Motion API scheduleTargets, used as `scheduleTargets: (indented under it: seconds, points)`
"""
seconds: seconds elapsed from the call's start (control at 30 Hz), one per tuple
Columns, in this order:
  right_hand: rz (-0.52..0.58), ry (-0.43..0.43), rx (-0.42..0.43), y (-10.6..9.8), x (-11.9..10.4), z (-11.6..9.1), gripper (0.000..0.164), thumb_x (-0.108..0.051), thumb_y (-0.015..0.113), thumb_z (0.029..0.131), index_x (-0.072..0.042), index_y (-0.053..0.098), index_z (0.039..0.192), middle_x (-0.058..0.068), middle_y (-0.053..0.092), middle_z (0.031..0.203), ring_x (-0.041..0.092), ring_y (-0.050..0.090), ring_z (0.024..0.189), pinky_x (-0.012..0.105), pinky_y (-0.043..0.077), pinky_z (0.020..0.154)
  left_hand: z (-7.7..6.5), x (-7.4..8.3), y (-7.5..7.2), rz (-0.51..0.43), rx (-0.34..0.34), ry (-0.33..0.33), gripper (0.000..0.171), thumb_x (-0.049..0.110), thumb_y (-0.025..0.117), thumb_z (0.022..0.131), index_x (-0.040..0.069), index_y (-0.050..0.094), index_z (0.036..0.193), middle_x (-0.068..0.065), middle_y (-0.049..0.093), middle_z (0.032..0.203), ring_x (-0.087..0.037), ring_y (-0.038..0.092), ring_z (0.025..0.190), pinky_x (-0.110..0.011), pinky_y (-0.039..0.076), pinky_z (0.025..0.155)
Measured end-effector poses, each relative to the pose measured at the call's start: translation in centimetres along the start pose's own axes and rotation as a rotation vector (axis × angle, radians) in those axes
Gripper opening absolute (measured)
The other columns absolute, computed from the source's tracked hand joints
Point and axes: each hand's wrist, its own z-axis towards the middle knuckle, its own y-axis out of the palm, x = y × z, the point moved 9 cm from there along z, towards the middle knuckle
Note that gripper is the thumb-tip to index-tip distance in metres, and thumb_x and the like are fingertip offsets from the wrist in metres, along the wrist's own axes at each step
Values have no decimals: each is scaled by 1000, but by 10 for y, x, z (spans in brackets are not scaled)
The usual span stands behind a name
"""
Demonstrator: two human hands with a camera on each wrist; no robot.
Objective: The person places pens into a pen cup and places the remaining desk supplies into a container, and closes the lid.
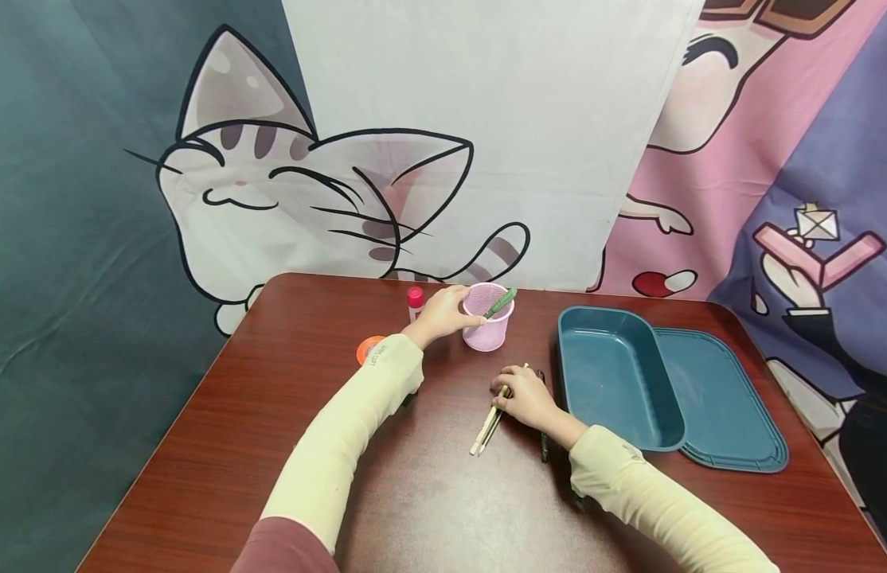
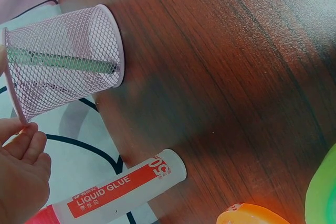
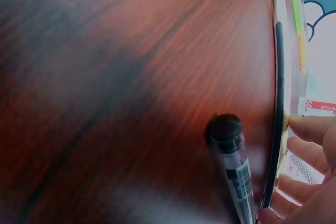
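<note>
A pink mesh pen cup stands near the table's far edge, a green pen-like stick leaning inside it. My left hand pinches the cup's rim between thumb and fingers, shown closely by the hand in the left wrist view. Nearer to me, my right hand holds a small bunch of thin pens, pale and dark, slanting low over the table. In the right wrist view, fingertips press along a dark pen with a white end. A black pen lies just right of that hand.
Beside the left hand stands a liquid glue bottle with a red cap. An orange round item lies by the left sleeve, and a green one shows near it. A teal box and its lid occupy the right side.
</note>
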Motion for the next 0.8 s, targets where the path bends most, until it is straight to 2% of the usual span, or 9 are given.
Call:
scheduleTargets:
  seconds: [0.43, 0.63, 0.8]
  points:
    - [10, -76, -5, 0, -10, -4, 12, -13, 68, 71, -9, 67, 82, 16, 59, 99, 34, 53, 95, 48, 39, 84, 0, 0, -1, -7, 5, 4, 66, 44, 68, 72, 10, 50, 125, -5, 51, 127, -19, 48, 115, -34, 40, 95]
    - [7, -99, -8, 0, -11, -5, 15, -7, 67, 67, -9, 68, 81, 17, 59, 99, 35, 53, 94, 49, 40, 83, 0, 0, -1, -11, 5, -2, 65, 43, 68, 72, 11, 50, 125, -5, 51, 126, -18, 48, 114, -34, 40, 95]
    - [-15, -90, -20, 4, -10, -5, 13, -8, 68, 65, -12, 68, 78, 17, 59, 102, 35, 52, 96, 50, 40, 81, -1, -1, 0, -15, 1, -11, 66, 43, 68, 72, 11, 49, 126, -5, 50, 127, -18, 48, 115, -34, 40, 95]
